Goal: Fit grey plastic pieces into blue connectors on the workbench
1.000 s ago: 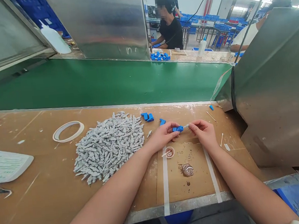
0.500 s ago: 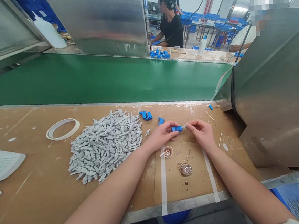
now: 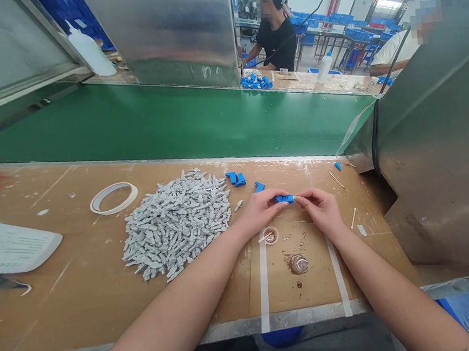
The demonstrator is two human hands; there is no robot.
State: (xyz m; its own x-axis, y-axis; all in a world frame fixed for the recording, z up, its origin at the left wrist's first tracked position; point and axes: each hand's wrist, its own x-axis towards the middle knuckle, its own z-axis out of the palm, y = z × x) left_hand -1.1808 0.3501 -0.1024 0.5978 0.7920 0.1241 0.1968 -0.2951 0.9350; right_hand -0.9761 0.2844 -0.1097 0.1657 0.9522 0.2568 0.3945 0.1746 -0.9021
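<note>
My left hand [image 3: 259, 212] pinches a small blue plastic part [image 3: 284, 198] just above the wooden bench [image 3: 65, 297]. My right hand [image 3: 320, 207] is pinched at the right end of that part, where a small grey piece barely shows between the fingertips. A large heap of grey plastic pieces [image 3: 178, 221] lies to the left of my hands. Loose blue parts [image 3: 236, 178] lie just behind my left hand, with another one [image 3: 259, 186] close by.
A small cap with liquid [image 3: 270, 235] and a clear blob [image 3: 299, 263] sit below my hands. A tape ring [image 3: 113, 198] and a white sheet [image 3: 13, 247] lie left. Behind runs a green conveyor belt [image 3: 165, 121]; a steel housing [image 3: 435, 143] stands right. People work beyond.
The grey piece stuck out of the blue part's right end before; now my right fingertips close against that end and almost none of it shows. The view shifted a little.
</note>
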